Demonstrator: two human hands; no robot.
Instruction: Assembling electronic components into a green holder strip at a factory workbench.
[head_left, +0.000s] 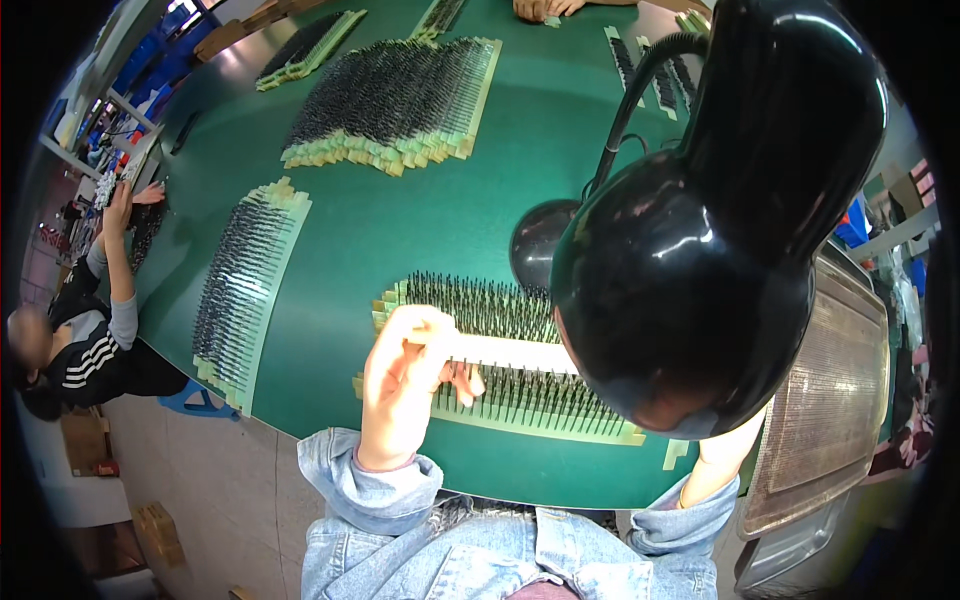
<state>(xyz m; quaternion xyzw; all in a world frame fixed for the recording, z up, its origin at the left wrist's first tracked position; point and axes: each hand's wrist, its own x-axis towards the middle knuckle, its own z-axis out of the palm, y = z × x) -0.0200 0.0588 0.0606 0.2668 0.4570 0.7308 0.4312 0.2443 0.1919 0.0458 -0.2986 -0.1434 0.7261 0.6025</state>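
Observation:
My left hand (402,385) is closed on the left end of a pale strip (512,352), brightly lit under the lamp. The strip is held level above a bed of green-yellow strips with rows of thin black pins (530,395), which lies before me on the green table. Its right end disappears behind the black lamp head (690,290). My right wrist (728,458) comes up from the lower right; the lamp head hides that hand's fingers. A short loose pale green strip end (675,454) lies by the table's near edge, close to my right wrist.
The lamp's round base (540,238) stands on the green table (350,215). More pinned strips lie in a large far batch (390,100) and a left batch (250,290). A brown mesh tray (820,400) is at right. A co-worker (95,310) sits left; another person's hands (548,10) rest far off.

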